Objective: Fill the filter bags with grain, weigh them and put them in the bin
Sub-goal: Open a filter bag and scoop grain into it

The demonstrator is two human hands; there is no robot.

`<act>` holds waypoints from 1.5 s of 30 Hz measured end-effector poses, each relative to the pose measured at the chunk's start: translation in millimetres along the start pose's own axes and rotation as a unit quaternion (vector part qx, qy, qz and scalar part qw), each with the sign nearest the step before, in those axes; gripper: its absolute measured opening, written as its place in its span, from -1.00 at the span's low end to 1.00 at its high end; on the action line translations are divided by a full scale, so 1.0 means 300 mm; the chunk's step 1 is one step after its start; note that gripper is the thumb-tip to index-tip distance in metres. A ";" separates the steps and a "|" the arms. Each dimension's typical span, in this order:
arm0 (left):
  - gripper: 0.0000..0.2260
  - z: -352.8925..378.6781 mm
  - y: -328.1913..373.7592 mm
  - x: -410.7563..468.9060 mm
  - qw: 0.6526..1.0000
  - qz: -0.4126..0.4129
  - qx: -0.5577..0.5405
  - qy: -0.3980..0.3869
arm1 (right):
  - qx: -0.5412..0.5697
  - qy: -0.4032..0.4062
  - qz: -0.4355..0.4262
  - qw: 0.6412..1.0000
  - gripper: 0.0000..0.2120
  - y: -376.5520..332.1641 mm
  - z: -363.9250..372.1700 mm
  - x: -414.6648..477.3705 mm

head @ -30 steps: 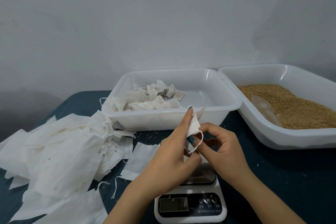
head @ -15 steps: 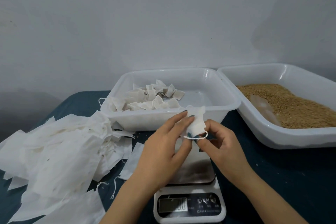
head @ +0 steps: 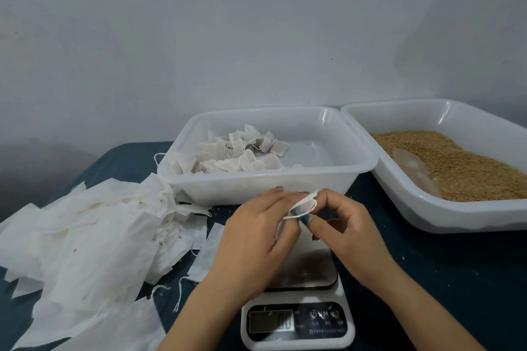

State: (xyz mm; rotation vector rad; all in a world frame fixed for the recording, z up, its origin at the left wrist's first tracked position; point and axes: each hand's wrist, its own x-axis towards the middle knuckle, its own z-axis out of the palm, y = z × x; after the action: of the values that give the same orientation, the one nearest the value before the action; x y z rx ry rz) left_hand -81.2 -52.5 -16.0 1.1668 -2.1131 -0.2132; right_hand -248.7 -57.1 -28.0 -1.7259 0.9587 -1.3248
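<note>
Above the weighing plate (head: 309, 268) of the digital scale (head: 298, 330), both hands hold one small white filter bag (head: 302, 204). The left hand (head: 256, 236) grips the bag's left side, with the fingers laid over the top and the thumb beneath. The right hand (head: 349, 234) pinches the bag's right edge between its curled thumb and forefinger. The bag is held clear of the plate, just in front of the near wall of the white bin (head: 285, 184). Whether the bag contains grain cannot be determined from this view. The bin holds a cluster of filled bags (head: 242, 155), mostly in its left half. Immediately to the right of the bin, a second white tray (head: 456, 218) holds brown grain (head: 462, 162), with a translucent scoop (head: 413, 172) lying in the grain. A loose pile of empty bags (head: 85, 236) lies on the dark blue table cover (head: 456, 279), to the left of the scale and against the bin's left front corner.
</note>
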 end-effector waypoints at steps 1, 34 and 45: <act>-0.58 -0.001 -0.005 -0.001 1.000 -0.015 0.005 0.014 | 0.001 -0.005 0.001 1.000 -0.96 0.001 0.000 -0.001; -0.66 -0.037 -0.039 -0.003 0.998 0.057 0.013 -0.005 | 0.105 -0.061 0.055 0.991 -0.94 -0.011 -0.029 0.011; -0.75 -0.037 -0.059 -0.006 0.998 0.017 0.050 -0.033 | -0.050 0.026 -0.153 0.987 -0.94 -0.011 -0.008 -0.006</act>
State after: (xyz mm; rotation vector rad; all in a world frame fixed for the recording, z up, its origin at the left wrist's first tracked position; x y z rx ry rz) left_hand -61.3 -59.2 -16.5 1.1946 -2.2221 -0.1319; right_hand -251.0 -54.2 -25.2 -1.9838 0.8246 -1.5450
